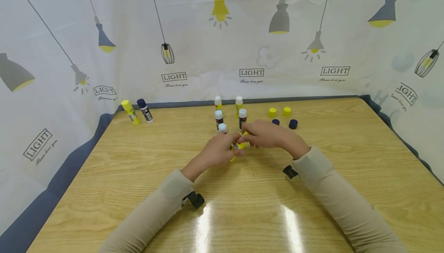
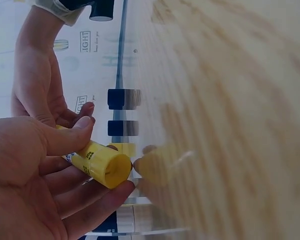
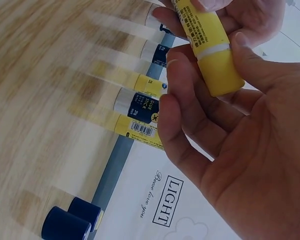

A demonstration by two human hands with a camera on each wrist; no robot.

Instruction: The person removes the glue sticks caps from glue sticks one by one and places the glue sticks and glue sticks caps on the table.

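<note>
A yellow glue stick is held between both hands in front of the standing sticks. My left hand grips its body, thumb on one side and fingers beneath, with the round yellow end facing the left wrist view. At the other end, my right hand pinches the yellow cap between thumb and fingers. A pale band shows between cap and body in the right wrist view. Just beyond the hands stand dark blue glue sticks with white tops.
Behind those stand two yellow glue sticks with white tops. Two loose yellow caps and two dark blue caps lie to the right. At the far left stand a yellow-capped stick and a dark blue-capped one. A printed curtain borders the table.
</note>
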